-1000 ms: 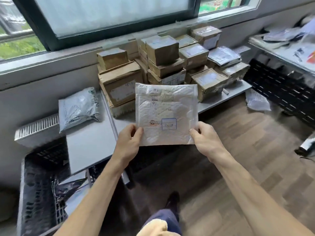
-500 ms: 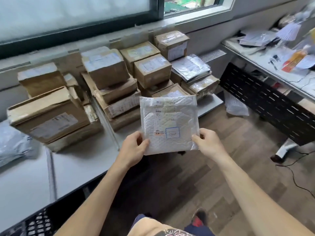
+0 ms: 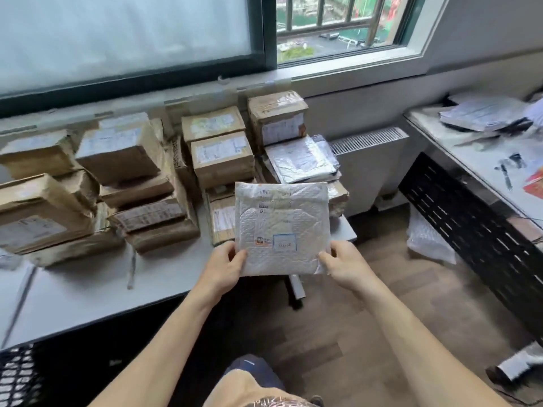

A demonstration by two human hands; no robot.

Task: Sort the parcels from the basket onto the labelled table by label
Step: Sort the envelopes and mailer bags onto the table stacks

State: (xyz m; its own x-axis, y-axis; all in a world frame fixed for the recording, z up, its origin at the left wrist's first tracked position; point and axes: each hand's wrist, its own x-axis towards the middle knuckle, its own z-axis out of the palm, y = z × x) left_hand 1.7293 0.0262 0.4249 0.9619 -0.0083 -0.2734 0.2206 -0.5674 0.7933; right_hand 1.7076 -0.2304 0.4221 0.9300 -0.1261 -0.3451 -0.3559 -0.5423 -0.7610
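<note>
I hold a flat white bubble mailer point(image 3: 282, 224) upright in front of me, its shipping label and a blue-framed sticker facing me. My left hand point(image 3: 224, 267) pinches its lower left corner and my right hand point(image 3: 342, 262) pinches its lower right corner. The mailer hangs over the right end of the grey table point(image 3: 88, 289). Behind it stand stacks of brown cardboard parcels point(image 3: 123, 154) and a small pile of silvery mailers point(image 3: 299, 160). A corner of the black mesh basket point(image 3: 17, 374) shows at the bottom left.
A window sill and a white radiator point(image 3: 367, 142) run behind the table. A second table point(image 3: 482, 160) with papers and a black perforated panel point(image 3: 470, 230) stands on the right. A plastic bag point(image 3: 426, 239) lies on the wooden floor.
My view has swung right along the table, away from the basket. The mailer has travelled with both hands toward the table's right end, near the pile of silvery mailers.
</note>
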